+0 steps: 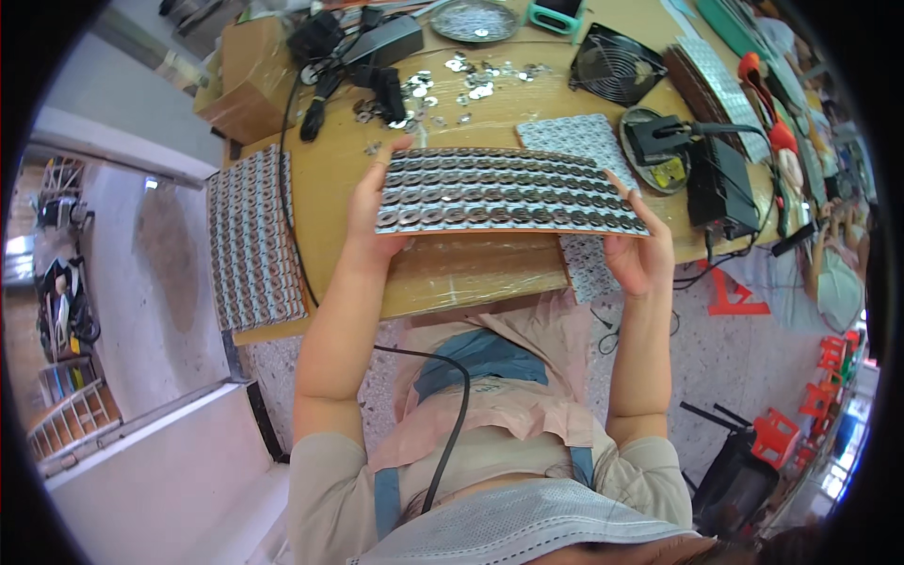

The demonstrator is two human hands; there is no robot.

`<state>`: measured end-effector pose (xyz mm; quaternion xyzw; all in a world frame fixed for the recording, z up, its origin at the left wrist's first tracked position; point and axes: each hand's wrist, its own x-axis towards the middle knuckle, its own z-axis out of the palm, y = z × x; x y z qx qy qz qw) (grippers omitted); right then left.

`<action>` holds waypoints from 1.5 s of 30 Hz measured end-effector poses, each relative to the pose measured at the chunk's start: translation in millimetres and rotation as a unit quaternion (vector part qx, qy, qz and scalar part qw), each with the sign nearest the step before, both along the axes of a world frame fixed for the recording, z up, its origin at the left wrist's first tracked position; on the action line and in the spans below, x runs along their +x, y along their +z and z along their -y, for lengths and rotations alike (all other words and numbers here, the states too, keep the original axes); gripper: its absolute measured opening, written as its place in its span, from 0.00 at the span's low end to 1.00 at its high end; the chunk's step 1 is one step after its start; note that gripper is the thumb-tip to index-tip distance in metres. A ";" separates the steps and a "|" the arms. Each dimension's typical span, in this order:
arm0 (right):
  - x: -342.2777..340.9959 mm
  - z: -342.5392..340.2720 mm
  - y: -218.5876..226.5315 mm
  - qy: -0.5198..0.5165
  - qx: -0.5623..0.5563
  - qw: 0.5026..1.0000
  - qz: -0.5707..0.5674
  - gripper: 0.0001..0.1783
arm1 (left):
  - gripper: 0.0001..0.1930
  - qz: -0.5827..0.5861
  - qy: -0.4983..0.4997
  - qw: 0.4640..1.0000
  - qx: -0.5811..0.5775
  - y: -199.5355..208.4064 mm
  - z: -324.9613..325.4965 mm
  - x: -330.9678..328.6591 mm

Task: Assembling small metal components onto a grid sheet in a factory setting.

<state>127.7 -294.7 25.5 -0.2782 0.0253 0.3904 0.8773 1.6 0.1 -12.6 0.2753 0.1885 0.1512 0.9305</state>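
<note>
Both my hands grip a flat board [508, 193] covered in rows of round metal washer-like pieces, raised above the table in front of me. My left hand [368, 209] is closed on its left end, thumb up at the far corner. At the right end, my right hand [642, 247] is closed round the edge with its fingers along the near corner. Beyond and beneath the board lies a sheet [579, 134] with a similar pale round pattern, partly hidden. A matching board [250, 240] with rows of metal rounds lies at the table's left edge.
Loose metal rounds [476, 85] are scattered on the far side of the table [348, 273]. A metal dish [474, 21], a black fan [614, 68], a black power unit [723, 193] and a cardboard box [250, 80] stand around. A black cable [288, 202] crosses the left side.
</note>
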 end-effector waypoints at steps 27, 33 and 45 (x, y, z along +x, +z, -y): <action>-115.3 -42.5 -33.2 -0.015 -0.197 0.654 0.730 0.25 | 0.29 0.116 -0.071 0.989 0.064 19.2 25.1 -0.3; -62.4 -38.5 -8.5 -0.083 -0.121 0.947 0.285 0.38 | 0.27 0.082 -0.183 0.975 0.092 16.2 22.2 -2.6; -25.0 -28.7 15.6 -0.176 -0.018 0.949 0.262 0.16 | 0.30 0.095 -0.157 0.966 -0.183 2.4 15.1 -3.4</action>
